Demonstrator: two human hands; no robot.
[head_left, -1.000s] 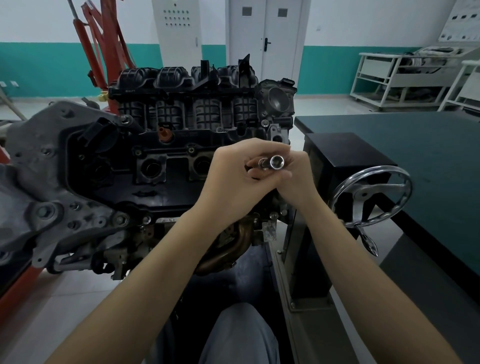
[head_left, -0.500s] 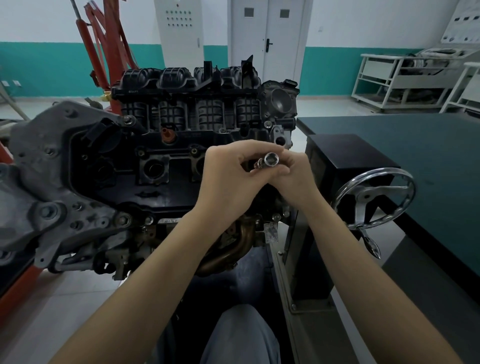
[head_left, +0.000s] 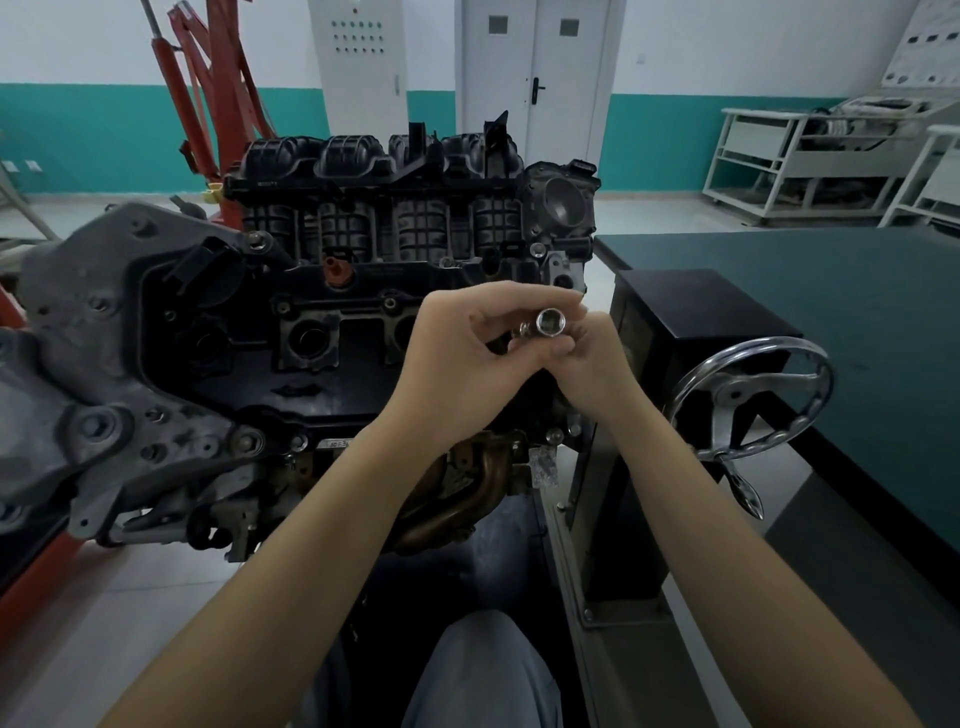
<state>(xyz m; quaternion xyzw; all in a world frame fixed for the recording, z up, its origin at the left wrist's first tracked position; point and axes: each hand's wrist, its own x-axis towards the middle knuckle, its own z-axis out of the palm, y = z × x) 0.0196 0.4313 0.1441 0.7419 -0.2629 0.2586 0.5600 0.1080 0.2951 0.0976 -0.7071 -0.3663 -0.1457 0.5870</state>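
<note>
Barely shifted from a second ago, both hands stay raised at centre frame, with the chrome socket tipped a touch further so its open mouth faces the camera. Left hand pinches the socket, forefinger arched over the top and thumb beneath; right hand curls its fingers against it from the right (a smaller metal piece just left of the socket is too hidden to name). Behind the hands, filling the left and middle of the frame, sits a stripped car engine, its black intake manifold uppermost and throttle body at the right end. A chrome handwheel stands right of centre, beside the dark green worktop. A red engine crane rises at upper left.
</note>
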